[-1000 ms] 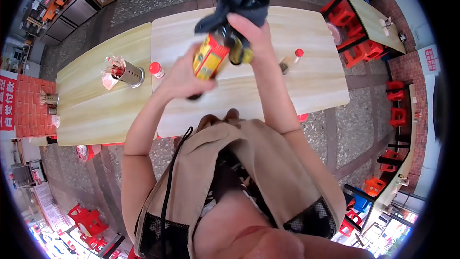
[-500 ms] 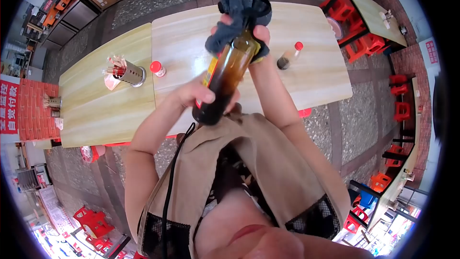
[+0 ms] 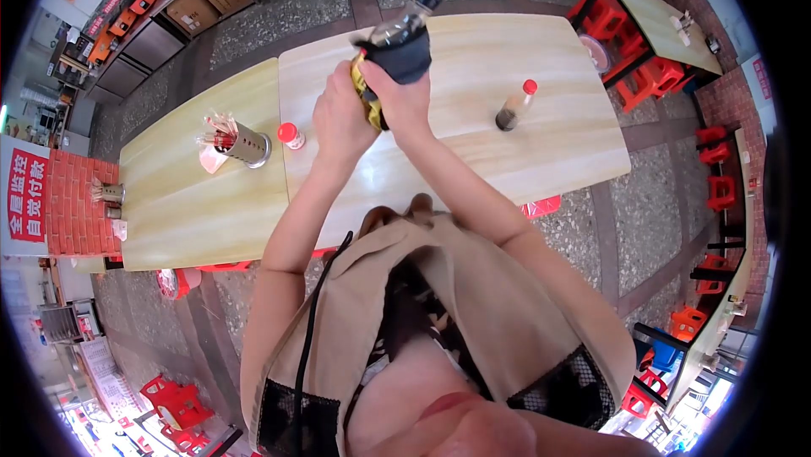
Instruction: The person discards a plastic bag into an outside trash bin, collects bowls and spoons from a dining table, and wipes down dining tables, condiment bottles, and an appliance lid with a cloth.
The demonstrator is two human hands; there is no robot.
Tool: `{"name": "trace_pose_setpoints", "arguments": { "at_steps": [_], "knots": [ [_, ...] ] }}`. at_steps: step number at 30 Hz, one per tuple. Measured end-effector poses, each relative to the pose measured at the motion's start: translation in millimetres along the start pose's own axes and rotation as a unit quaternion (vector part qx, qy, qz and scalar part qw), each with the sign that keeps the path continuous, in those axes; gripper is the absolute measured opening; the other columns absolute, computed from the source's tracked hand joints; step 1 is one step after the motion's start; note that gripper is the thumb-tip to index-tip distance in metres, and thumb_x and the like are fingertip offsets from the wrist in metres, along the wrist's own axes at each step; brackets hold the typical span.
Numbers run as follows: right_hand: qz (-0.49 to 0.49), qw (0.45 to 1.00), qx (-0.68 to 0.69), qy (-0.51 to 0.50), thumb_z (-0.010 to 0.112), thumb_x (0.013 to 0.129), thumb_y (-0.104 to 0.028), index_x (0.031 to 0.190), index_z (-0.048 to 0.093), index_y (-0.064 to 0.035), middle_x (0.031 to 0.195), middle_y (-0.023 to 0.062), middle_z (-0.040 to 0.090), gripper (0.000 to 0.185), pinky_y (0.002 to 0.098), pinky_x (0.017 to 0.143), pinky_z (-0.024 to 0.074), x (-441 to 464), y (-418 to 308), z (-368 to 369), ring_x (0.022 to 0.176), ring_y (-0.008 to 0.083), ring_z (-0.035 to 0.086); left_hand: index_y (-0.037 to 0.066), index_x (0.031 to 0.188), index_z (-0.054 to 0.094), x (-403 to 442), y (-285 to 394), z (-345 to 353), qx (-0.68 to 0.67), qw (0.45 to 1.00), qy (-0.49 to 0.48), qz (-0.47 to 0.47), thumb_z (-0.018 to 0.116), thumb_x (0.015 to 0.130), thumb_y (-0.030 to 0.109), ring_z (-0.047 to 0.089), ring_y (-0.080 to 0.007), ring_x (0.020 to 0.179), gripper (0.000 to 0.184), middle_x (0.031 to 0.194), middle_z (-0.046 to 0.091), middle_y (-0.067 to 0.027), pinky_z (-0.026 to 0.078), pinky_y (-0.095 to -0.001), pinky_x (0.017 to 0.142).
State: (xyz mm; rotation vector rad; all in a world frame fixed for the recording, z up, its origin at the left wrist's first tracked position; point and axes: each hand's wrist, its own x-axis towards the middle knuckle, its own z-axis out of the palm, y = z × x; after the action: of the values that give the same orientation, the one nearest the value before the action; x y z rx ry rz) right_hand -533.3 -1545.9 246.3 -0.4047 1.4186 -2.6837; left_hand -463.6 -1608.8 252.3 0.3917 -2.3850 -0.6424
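Note:
A glass bottle (image 3: 397, 32) with a dark cap is held up over the pale table, tilted with its cap toward the far side. Around its middle is a dark cloth (image 3: 404, 58); a yellow label (image 3: 365, 89) shows lower down. My left hand (image 3: 342, 115) is closed round the lower body. With my right hand (image 3: 400, 102) I press the cloth against the bottle, thumb across the front. The bottle's base is mostly hidden by my hands.
On the table (image 3: 473, 161) stand a red-capped shaker (image 3: 291, 136), a red-capped sauce bottle (image 3: 515, 109) with dark liquid, and a metal chopstick holder (image 3: 247, 146) beside some napkins (image 3: 213, 159). Red stools (image 3: 650, 75) stand around other tables.
The bottle has moved up and away from my body, and its cap now shows. The cloth went from the top of the bottle to its middle, and my left hand rose with it.

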Motion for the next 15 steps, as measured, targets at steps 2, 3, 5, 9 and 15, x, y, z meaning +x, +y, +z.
{"name": "trace_pose_setpoints", "arguments": {
  "at_steps": [2,3,5,9,15],
  "knots": [
    [0.061,0.996,0.039,-0.059,0.083,0.064,-0.017,0.116,0.046,0.0004,0.102,0.0062,0.059,0.066,0.0300,0.083,0.0483,-6.0,-6.3,-19.6,0.092,0.0150,0.058,0.001,0.128,0.035,-9.2,-6.7,4.6,-0.002,1.000,-0.029,0.011,0.077,0.068,0.020,0.060,-0.0439,0.093,0.076,0.106,0.060,-0.0244,0.048,-0.0456,0.075],
    [0.039,0.996,-0.020,-0.078,0.083,0.064,-0.016,0.116,0.047,-0.0002,0.103,0.0063,0.060,0.065,0.0305,0.084,0.0482,-6.7,-4.4,-27.7,0.094,0.0149,0.057,0.000,0.133,0.033,-14.4,3.4,-5.2,-0.057,0.993,-0.098,-0.038,0.075,0.069,0.016,0.056,-0.0408,0.108,0.078,0.116,0.056,-0.0243,0.046,-0.0433,0.087],
    [-0.036,0.985,-0.130,-0.106,0.084,0.061,-0.019,0.116,0.048,-0.0018,0.107,0.0097,0.062,0.068,0.0329,0.083,0.0493,-7.0,-12.0,-37.4,0.095,0.0190,0.062,0.000,0.135,0.032,-8.9,-9.0,-15.4,-0.056,0.992,-0.101,0.057,0.073,0.068,0.011,0.052,-0.0382,0.114,0.079,0.121,0.052,-0.0238,0.043,-0.0424,0.093],
    [-0.071,0.912,-0.380,-0.133,0.084,0.055,-0.028,0.118,0.046,-0.0031,0.102,0.0147,0.063,0.078,0.0373,0.074,0.0515,-9.3,-37.9,-30.4,0.089,0.0308,0.065,0.001,0.130,0.045,47.4,21.7,-59.5,-0.476,0.879,0.034,-0.018,0.069,0.076,0.003,0.055,-0.0234,0.112,0.059,0.118,0.056,-0.0150,0.043,-0.0340,0.095],
    [-0.130,0.891,-0.407,-0.156,0.084,0.057,-0.029,0.122,0.045,-0.0052,0.099,0.0129,0.062,0.080,0.0379,0.073,0.0510,-32.1,-36.4,-29.0,0.088,0.0302,0.064,0.002,0.094,0.063,68.2,59.5,-60.5,-0.451,0.891,0.047,-0.031,0.066,0.085,0.006,0.057,-0.0060,0.059,0.010,0.069,0.059,-0.0009,0.047,-0.0215,0.056]
  ]
}}
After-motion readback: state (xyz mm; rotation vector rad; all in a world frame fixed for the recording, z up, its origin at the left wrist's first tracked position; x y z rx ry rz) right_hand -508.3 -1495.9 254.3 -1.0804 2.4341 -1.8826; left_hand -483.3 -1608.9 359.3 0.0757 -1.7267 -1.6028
